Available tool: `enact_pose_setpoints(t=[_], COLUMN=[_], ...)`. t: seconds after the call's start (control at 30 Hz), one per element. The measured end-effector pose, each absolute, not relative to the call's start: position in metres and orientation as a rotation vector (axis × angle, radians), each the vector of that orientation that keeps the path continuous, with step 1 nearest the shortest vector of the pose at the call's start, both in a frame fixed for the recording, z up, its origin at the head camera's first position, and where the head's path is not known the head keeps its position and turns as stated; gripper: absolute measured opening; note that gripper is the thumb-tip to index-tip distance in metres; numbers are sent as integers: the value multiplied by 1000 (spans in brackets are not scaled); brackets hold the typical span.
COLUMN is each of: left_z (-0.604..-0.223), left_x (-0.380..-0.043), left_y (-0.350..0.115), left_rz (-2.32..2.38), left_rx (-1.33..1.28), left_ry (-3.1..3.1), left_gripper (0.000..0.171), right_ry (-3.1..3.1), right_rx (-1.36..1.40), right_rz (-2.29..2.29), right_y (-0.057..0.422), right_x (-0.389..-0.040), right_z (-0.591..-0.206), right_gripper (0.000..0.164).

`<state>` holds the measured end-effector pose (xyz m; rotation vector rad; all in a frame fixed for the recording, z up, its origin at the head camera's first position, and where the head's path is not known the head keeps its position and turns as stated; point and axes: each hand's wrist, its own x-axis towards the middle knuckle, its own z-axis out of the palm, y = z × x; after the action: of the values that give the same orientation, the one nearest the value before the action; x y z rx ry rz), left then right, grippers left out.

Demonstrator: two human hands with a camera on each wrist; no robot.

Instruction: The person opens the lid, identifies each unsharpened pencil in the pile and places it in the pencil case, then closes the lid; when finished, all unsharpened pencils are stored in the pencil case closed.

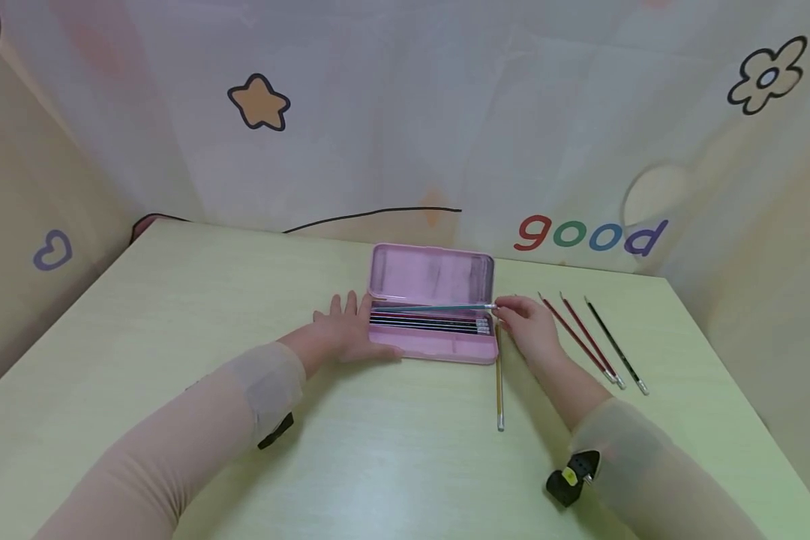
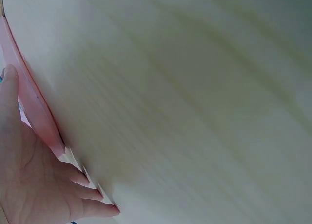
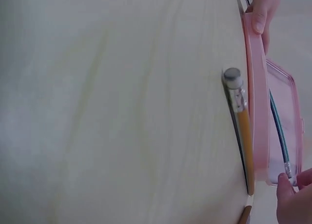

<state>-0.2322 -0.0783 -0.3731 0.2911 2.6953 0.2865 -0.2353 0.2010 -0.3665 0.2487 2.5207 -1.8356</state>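
Teal pencil point(image 1: 432, 307): lies across the opened pink case point(image 1: 412, 346), above a row of dark pencils point(image 1: 425, 324) inside. Your right hand point(image 1: 532, 330) pinches its eraser end between thumb and fingertips, at the case's right edge. Your left hand point(image 1: 340, 330) grasps nothing; fingers spread straight, it touches the case's left end, thumb along the front edge. Yellow pencil point(image 1: 499, 390): on the table point(image 1: 391, 457), just beside the case's right side. Farther right: two red pencils point(image 1: 576, 337), one black pencil point(image 1: 615, 345).
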Motion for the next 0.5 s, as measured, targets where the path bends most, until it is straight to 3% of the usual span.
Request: enact_pose_setpoints(t=[0.5], left_z=[-374], left_x=[-232], left_y=[-79], left_rz=[289], left_rx=[292], left_ry=[2706], left_gripper=[119], right_ry=[2280], right_rx=[160], right_rz=[-1820], right_y=[194], right_x=[-231], right_z=[-360], right_gripper=[54])
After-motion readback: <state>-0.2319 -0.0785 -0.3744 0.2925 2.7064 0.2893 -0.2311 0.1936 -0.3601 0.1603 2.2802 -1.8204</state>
